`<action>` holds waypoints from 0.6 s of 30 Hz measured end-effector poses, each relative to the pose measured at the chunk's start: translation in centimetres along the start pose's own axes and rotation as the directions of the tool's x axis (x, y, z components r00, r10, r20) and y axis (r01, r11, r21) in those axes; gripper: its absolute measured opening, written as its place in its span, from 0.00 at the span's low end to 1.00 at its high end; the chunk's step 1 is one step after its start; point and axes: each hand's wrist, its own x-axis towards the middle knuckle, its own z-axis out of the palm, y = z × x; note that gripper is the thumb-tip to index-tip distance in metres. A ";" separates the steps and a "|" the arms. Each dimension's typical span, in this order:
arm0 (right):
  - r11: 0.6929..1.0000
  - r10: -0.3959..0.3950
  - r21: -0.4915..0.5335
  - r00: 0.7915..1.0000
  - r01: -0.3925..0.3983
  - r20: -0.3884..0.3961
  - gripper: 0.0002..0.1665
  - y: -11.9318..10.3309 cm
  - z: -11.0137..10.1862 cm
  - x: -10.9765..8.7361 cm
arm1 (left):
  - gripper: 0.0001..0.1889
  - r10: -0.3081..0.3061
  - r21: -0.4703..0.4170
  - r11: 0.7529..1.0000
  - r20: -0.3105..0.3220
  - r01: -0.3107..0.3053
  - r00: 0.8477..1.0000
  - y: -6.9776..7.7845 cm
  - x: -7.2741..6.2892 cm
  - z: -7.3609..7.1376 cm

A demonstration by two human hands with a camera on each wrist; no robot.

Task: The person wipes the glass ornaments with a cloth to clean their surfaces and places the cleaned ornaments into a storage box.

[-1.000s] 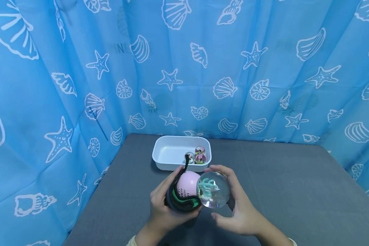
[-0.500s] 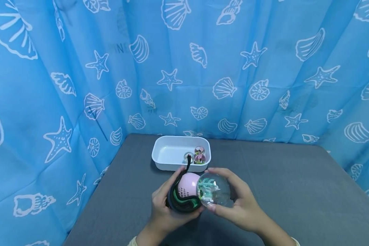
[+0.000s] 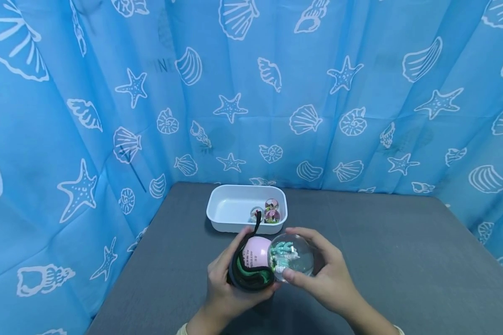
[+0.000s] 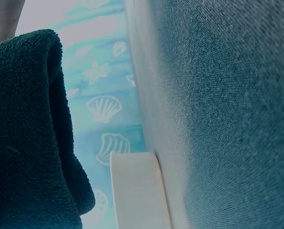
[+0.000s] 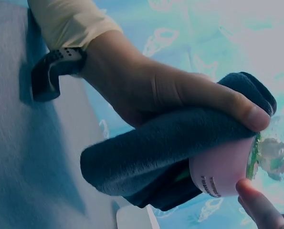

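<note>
In the head view a snow globe lies on its side, its pink base (image 3: 255, 249) to the left and its clear glass ball (image 3: 301, 260), with a green figure inside, to the right. My left hand (image 3: 224, 288) grips the base through a folded dark cloth (image 3: 247, 278) with green showing in its folds. Curled round the ball, fingers above and thumb at the lower front, is my right hand (image 3: 335, 279). The right wrist view shows the left thumb over the cloth (image 5: 146, 148) and lettering on the base (image 5: 220, 167). Dark cloth (image 4: 27, 133) hides the left fingers in the left wrist view.
Just beyond my hands stands a white tray (image 3: 220, 227) with several small clear balls (image 3: 272, 216) at its right end. A grey cloth covers the table (image 3: 394, 251). A blue curtain with shell prints (image 3: 276, 93) hangs behind and at the left.
The right thumb has closed onto the ball, having stood apart from it a second ago. The base's lettering and the figure inside have turned. My left hand has hardly moved.
</note>
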 end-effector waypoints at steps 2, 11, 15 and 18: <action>0.999 0.039 -0.008 0.999 -0.039 -0.029 0.36 -0.1 0.2 0.0 | 0.52 0.010 0.007 1.000 -0.004 -0.010 1.000 0.1 0.1 0.0; 0.987 0.159 0.005 0.987 -0.159 -0.014 0.18 0.0 0.1 0.2 | 0.54 0.051 0.000 0.999 0.008 -0.051 0.999 0.5 0.7 0.1; 0.963 0.268 0.025 0.962 -0.269 0.045 0.16 0.0 -0.3 0.7 | 0.56 0.030 -0.007 1.000 0.041 -0.029 0.999 0.6 0.6 0.0; 0.900 0.405 0.106 0.901 -0.422 0.153 0.22 0.0 -0.7 1.2 | 0.56 0.042 -0.029 0.999 0.050 -0.041 0.998 0.7 0.5 0.0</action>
